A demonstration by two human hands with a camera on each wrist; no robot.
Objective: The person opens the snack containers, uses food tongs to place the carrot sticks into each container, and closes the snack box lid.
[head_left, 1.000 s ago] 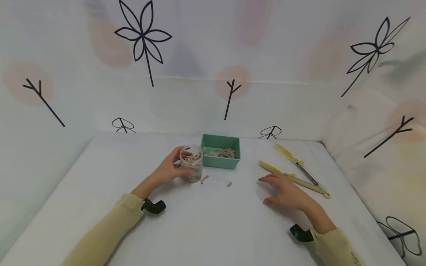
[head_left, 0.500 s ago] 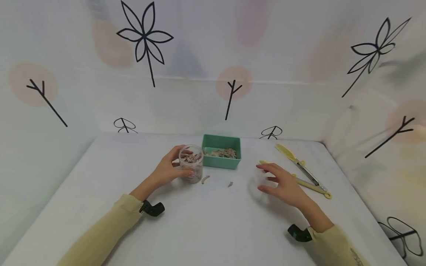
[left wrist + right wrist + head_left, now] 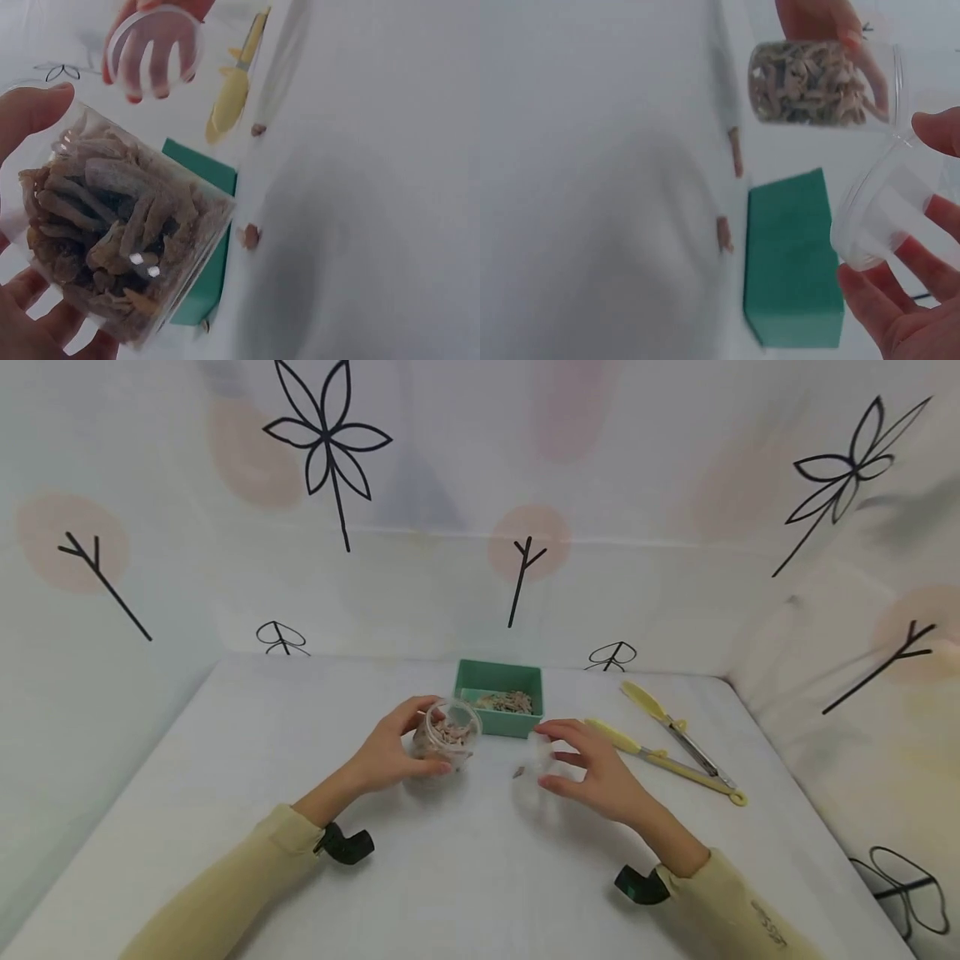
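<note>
A clear jar [image 3: 450, 732] filled with brownish dried strips is gripped by my left hand [image 3: 386, 752], thumb on the near side and fingers behind. It has no lid on and is held off the table, its mouth leaning slightly to the right. To its right, my right hand [image 3: 592, 772] holds a clear round lid [image 3: 877, 202] by the rim between thumb and fingers. The lid is on edge, a short way from the jar. Tight behind both hands stands a green box [image 3: 510, 723] with more strips inside.
Two loose pieces lie on the white table; one shows as a small strip [image 3: 519, 772] near the lid, the other is a longer strip [image 3: 736, 150]. Yellow-tipped tongs [image 3: 675, 727] and a second pair of yellow tongs [image 3: 622, 742] lie at the right. A patterned cloth stands behind.
My right hand has lifted the lid off the table and carried it left toward the jar. My left hand has raised the jar slightly and moved it right, tilting it.
</note>
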